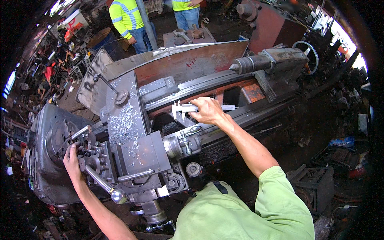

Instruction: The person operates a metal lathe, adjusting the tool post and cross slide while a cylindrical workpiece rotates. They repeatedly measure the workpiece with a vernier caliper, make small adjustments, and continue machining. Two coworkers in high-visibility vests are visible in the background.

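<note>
A silver vernier caliper (185,108) is in my right hand (208,111), fingers closed around its beam. Its jaws point down and to the left above the lathe bed (244,108); the beam's end sticks out right of the hand. My left hand (72,160) is at the lathe's left end, beside the chuck (60,138) and the tool post (98,160). Its thumb shows upright, but the other fingers are mostly hidden, so I cannot make out what they touch. A short bright metal bar (81,132) lies at an angle just above that hand.
Metal chips (126,124) cover the carriage (140,148). A ball-ended lever (117,195) juts out near my left forearm. The tailstock (276,60) with its pointed center and handwheel stands far right. Two people in yellow safety shirts (127,18) stand behind the lathe's splash guard (192,64).
</note>
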### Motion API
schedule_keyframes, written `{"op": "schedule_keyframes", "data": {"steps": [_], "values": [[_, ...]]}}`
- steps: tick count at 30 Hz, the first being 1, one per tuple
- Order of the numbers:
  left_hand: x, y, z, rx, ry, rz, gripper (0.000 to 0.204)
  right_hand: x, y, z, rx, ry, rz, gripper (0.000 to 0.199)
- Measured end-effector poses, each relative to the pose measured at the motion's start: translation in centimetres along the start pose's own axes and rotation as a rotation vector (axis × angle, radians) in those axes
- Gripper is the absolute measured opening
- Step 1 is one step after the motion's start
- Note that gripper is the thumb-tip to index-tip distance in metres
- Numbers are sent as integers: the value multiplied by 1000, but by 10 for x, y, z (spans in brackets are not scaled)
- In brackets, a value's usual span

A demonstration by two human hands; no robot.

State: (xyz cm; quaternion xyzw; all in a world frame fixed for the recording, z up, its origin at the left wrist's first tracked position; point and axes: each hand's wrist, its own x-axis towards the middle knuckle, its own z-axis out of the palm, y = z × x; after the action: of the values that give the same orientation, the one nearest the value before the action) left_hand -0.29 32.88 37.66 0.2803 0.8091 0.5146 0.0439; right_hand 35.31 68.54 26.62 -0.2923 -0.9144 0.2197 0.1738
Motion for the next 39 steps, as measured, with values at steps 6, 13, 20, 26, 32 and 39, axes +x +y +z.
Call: {"op": "schedule_keyframes", "data": {"steps": [6, 13, 20, 26, 32, 39], "values": [[1, 0, 1, -18, 8, -14, 31, 14, 33, 25, 147, 44, 240, 42], [-5, 12, 5, 29, 31, -45, 31, 41, 109, 72, 264, 222, 761, 38], [-18, 28, 16, 107, 144, 47, 33, 28, 104, 53, -33, 164, 707, 47], [-62, 38, -13, -161, 634, 297, 20, -108, 30, 43, 54, 424, 401, 21], [-162, -38, -50, -47, 642, 27, 21, -238, 2, 121, -17, -42, 570, 42], [-300, -129, -65, 42, 569, -292, 19, -243, 19, 172, 352, -332, 901, 60]]}}
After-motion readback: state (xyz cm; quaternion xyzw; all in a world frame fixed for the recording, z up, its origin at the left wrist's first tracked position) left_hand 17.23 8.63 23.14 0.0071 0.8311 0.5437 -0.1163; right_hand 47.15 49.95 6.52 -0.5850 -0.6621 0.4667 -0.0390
